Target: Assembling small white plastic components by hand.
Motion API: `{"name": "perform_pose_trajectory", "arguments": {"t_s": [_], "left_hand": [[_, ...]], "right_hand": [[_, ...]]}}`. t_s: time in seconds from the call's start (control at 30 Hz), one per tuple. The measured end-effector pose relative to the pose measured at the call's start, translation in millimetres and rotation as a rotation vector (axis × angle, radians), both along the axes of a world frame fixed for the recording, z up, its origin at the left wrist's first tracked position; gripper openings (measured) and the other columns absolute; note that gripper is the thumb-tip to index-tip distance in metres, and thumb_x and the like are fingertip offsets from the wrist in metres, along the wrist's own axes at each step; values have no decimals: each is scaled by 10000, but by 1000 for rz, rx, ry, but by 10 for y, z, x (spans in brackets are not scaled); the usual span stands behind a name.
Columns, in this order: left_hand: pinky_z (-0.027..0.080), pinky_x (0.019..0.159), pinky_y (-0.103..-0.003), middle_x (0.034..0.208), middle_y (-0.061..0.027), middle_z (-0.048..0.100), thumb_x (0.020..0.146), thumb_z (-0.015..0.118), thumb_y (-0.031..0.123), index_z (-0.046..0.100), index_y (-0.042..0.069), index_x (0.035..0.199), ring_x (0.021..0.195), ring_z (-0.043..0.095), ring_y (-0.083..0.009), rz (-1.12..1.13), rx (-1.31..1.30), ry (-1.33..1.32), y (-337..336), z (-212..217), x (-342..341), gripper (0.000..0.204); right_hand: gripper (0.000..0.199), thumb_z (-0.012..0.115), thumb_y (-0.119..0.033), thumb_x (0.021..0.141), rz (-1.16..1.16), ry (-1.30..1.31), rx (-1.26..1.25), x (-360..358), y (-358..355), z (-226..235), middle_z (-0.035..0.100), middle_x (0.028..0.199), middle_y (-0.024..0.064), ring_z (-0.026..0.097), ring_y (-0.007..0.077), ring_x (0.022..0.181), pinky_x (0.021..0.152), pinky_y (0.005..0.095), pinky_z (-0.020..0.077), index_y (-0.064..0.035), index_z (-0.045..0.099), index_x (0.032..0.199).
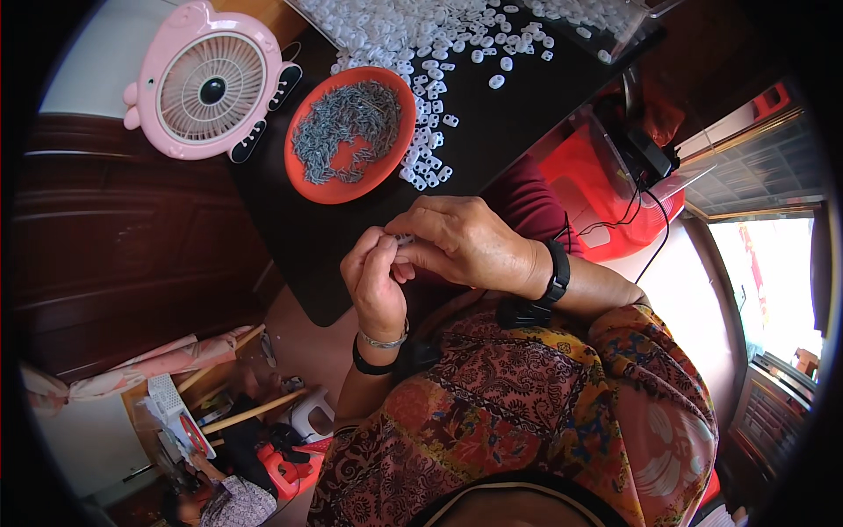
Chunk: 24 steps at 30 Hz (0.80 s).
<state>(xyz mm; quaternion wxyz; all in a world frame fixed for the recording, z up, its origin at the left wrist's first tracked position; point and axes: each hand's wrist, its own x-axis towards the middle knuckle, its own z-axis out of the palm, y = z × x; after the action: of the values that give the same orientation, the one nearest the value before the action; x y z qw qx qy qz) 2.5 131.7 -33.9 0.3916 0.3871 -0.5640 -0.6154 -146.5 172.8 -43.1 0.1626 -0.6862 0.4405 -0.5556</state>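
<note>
My left hand point(376, 285) and my right hand point(470, 244) meet in front of my chest, over the near edge of the black table. Pinched between their fingertips is a small white plastic piece point(404, 239), mostly covered by the fingers. Whether a screw is in there too cannot be seen. Just beyond my hands an orange oval bowl point(301, 180) holds many small grey screws point(351, 119). Beside it on the right lie loose white two-holed plastic pieces point(421, 162), spreading back to a large heap point(386, 26).
A pink animal-shaped fan point(212, 83) stands left of the bowl. At the back right, a clear container point(615, 35) holds more white pieces. A red plastic stool point(606, 193) and black cables point(654, 206) are to the right. Another person point(237, 501) is at the lower left.
</note>
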Motion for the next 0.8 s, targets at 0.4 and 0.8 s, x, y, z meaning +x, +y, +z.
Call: {"name": "perform_pose_trajectory", "arguments": {"t_s": [0.4, 0.8], "left_hand": [[295, 429, -210, 565, -16, 482, 886, 451, 131, 541, 6, 711, 449, 410, -79, -23, 11, 33, -8, -51, -10, 233], [260, 454, -204, 569, 1, 464, 870, 445, 122, 549, 3, 691, 477, 386, -51, -94, 9, 107, -26, -46, -18, 239]], "right_hand": [[224, 716, -115, 759, -23, 76, -36, -38, 6, 19, 604, 723, 80, 625, 257, 643, 550, 339, 509, -27, 612, 936], [198, 701, -117, 767, 4, 40, 62, -273, 12, 292, 639, 777, 124, 642, 301, 697, 628, 360, 523, -13, 628, 919]]}}
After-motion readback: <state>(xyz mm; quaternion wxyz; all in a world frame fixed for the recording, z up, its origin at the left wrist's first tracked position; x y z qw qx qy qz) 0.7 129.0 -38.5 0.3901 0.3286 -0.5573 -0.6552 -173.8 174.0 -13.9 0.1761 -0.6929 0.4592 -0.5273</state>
